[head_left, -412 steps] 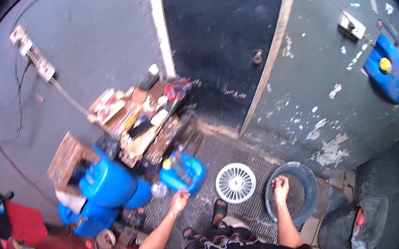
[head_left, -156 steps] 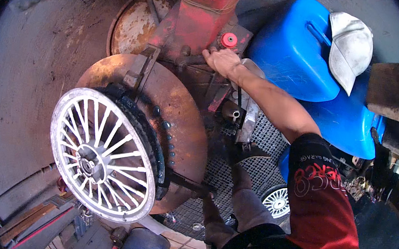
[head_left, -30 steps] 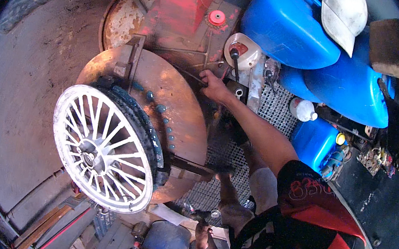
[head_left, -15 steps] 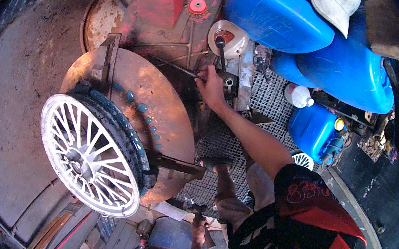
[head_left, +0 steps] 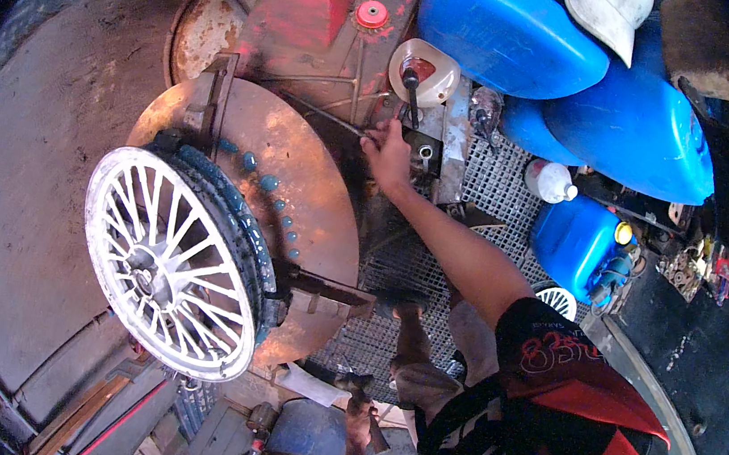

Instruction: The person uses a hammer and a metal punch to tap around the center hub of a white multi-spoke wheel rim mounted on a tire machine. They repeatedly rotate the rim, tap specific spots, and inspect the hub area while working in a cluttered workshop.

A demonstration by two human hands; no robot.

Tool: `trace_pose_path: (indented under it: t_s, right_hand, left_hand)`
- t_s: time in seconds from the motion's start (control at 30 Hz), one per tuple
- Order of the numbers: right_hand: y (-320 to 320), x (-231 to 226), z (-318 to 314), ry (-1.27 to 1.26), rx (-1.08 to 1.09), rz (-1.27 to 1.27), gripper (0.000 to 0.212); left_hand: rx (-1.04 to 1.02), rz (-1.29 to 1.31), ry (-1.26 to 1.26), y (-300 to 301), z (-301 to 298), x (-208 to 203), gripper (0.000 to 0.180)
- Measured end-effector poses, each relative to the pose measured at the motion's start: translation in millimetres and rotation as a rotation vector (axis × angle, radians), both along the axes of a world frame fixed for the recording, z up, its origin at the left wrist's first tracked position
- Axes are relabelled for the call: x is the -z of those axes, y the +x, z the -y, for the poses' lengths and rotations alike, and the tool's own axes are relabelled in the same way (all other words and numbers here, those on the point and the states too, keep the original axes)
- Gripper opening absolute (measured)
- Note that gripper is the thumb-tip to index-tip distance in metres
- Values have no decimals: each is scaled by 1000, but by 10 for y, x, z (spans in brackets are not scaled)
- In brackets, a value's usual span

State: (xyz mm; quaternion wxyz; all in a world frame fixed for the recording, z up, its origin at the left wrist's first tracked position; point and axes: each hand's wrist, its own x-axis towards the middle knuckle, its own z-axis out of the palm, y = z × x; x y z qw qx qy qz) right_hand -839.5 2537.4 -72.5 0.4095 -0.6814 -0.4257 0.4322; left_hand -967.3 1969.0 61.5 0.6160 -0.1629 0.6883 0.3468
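Observation:
My right hand reaches up past the turntable, its fingers curled around the end of a thin metal rod. Lower in the picture, my left hand grips a hammer by its handle, head uppermost. Left of both hands, a white multi-spoke wheel rim is mounted against a round, rusty metal turntable with dark clamp arms. Wet blue-green blobs dot the turntable's face, and similar stuff coats the rim's back edge. Beside my right hand lies a dark block with a round fitting.
Large blue plastic drums stand at upper right, a white cap on top. A dark-handled brush stands in a cut white container. A smaller blue jerrycan and a plastic bottle sit by the grid mat.
The whole view has shifted slightly, so the rim and turntable appear farther right and the rim a little higher. Both hands keep their holds.

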Motion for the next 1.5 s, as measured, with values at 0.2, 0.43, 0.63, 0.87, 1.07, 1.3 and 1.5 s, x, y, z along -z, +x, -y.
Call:
trace_pose_path:
  t_s: [0.2,0.43,0.63,0.87,1.07,1.3,1.5]
  right_hand:
    - [-224,-273,-412,165,-73,18,37]
    - [-18,-283,-1063,359,-83,223,46]
    - [327,-294,-927,237,-446,522,33]
    - [487,-103,-888,501,-700,1054,35]
    - [496,-229,-974,462,-878,927,31]
    - [516,-343,-900,1,-829,675,29]
    - [627,-540,-1091,185,-579,519,48]
  left_hand:
    - [94,-58,-123,79,282,-36,25]
    - [-6,0,-117,243,307,-61,21]
    - [-86,-35,-63,290,265,-116,23]
    - [-107,-15,-76,264,271,-112,24]
    - [-121,-67,-103,287,228,-147,21]
    - [-164,-80,-92,300,-13,-347,19]
    - [-93,-140,-8,327,48,-284,19]
